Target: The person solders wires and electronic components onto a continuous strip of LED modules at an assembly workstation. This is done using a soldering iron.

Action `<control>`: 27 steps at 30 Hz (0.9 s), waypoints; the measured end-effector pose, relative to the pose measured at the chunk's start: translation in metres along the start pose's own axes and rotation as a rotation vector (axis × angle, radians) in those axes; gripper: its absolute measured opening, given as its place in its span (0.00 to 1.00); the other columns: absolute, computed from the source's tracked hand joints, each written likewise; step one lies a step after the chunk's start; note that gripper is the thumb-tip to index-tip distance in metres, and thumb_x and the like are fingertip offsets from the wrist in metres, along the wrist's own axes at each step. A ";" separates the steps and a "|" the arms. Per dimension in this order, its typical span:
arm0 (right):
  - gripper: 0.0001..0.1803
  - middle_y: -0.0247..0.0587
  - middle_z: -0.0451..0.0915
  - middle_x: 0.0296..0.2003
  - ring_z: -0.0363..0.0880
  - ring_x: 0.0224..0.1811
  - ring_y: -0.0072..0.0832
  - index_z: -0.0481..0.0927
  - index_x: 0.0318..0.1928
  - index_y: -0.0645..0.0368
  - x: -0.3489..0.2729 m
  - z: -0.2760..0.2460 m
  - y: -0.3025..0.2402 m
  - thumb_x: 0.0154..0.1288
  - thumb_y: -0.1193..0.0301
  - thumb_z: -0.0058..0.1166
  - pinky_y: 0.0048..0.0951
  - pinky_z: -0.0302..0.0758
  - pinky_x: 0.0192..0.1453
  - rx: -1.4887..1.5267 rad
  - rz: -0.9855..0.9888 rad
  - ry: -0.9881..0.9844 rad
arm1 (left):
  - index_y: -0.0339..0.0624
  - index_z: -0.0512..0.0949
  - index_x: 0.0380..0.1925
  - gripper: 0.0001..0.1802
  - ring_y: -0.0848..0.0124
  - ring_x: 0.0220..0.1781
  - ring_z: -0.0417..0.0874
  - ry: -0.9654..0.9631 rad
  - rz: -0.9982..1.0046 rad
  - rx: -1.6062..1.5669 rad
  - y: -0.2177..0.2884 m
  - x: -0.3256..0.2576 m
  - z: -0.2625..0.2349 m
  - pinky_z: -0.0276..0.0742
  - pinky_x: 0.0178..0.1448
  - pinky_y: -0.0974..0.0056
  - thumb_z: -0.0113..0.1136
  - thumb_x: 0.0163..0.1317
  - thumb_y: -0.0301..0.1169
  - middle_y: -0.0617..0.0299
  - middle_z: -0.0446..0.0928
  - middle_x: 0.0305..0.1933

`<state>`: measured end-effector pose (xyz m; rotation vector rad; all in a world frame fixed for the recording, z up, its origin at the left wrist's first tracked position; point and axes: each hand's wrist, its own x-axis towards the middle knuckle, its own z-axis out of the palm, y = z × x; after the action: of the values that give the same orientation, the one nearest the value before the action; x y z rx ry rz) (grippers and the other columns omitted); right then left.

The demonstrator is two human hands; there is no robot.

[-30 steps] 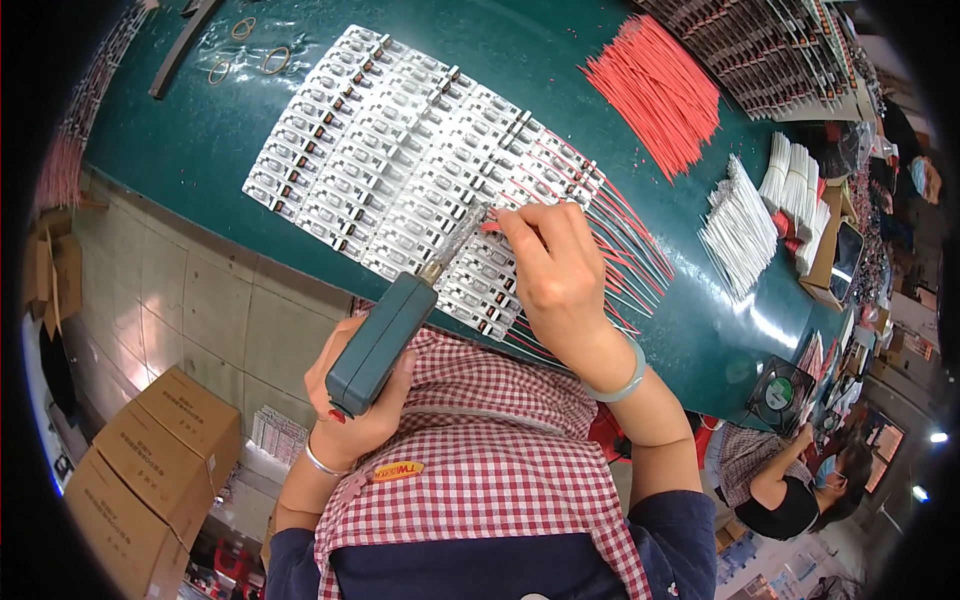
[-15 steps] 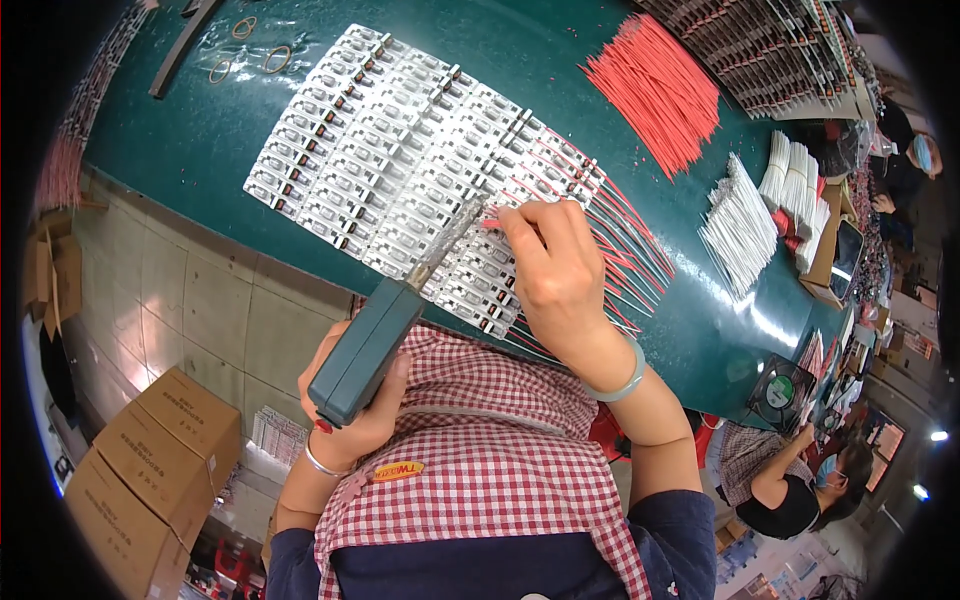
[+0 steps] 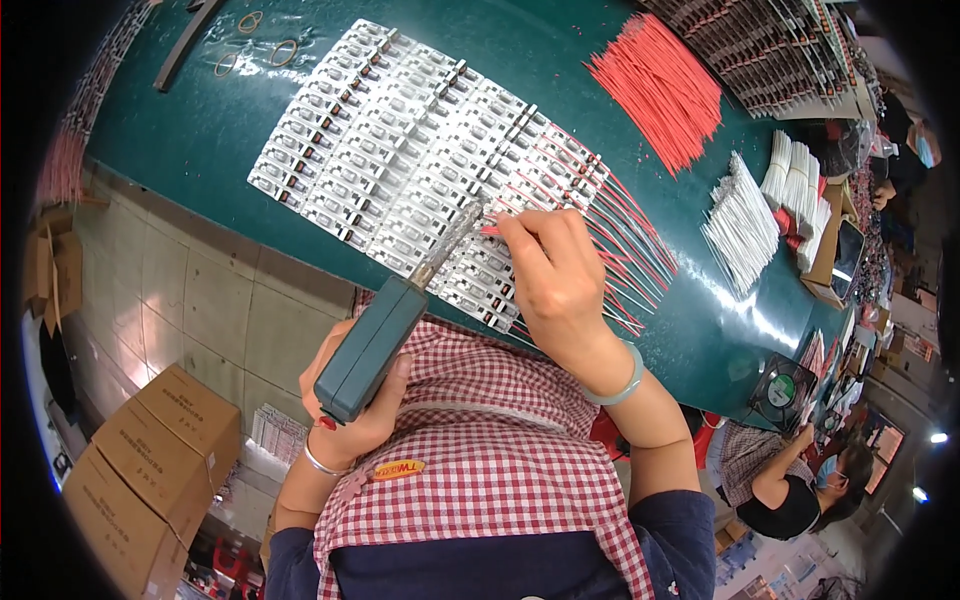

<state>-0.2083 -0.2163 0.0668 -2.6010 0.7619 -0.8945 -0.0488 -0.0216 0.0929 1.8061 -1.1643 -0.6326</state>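
My left hand (image 3: 365, 420) is wrapped round the green body of a soldering gun (image 3: 372, 345). Its metal shaft points up and right, and the tip rests over a white panel of small parts (image 3: 400, 150). Beside that tip my right hand (image 3: 558, 265) pinches a red wire (image 3: 492, 230) between thumb and fingertips. Exactly where the wire meets the panel is too small to make out. Thin red and white wires (image 3: 625, 235) fan out from the panel's right side, some passing behind my right hand.
Right of the panel lie a pile of red wires (image 3: 660, 95), a pile of white wires (image 3: 740, 235) and bundled white wires (image 3: 785, 170). A small fan (image 3: 778, 392) stands at the table's right edge. Cardboard boxes (image 3: 150, 470) are stacked at lower left. A co-worker (image 3: 800, 480) sits at right.
Both hands stay at nearly the same place on the panel. The view has shifted very slightly; the soldering gun and the pinched wire look almost unmoved.
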 end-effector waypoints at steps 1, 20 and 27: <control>0.21 0.44 0.79 0.36 0.77 0.36 0.37 0.83 0.46 0.67 0.000 0.000 0.000 0.47 0.87 0.61 0.35 0.77 0.38 -0.002 0.006 -0.014 | 0.28 0.83 0.42 0.15 0.58 0.41 0.88 -0.003 -0.011 -0.017 0.001 0.001 0.000 0.83 0.46 0.62 0.71 0.53 0.19 0.47 0.84 0.43; 0.18 0.43 0.79 0.36 0.77 0.37 0.38 0.83 0.43 0.67 0.006 -0.001 -0.005 0.48 0.86 0.61 0.36 0.77 0.38 -0.033 0.011 -0.054 | 0.29 0.82 0.38 0.12 0.60 0.35 0.85 -0.033 -0.017 0.004 0.008 0.007 -0.004 0.80 0.41 0.64 0.70 0.53 0.18 0.51 0.82 0.39; 0.17 0.45 0.77 0.38 0.75 0.40 0.38 0.82 0.44 0.71 0.005 0.000 -0.001 0.50 0.81 0.59 0.33 0.76 0.36 -0.071 -0.040 -0.074 | 0.29 0.82 0.38 0.11 0.61 0.33 0.84 -0.038 0.030 0.039 0.003 0.005 -0.005 0.80 0.39 0.64 0.70 0.53 0.18 0.51 0.82 0.38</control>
<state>-0.2047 -0.2181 0.0692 -2.7035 0.7379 -0.7912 -0.0442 -0.0250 0.0977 1.8132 -1.2339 -0.6331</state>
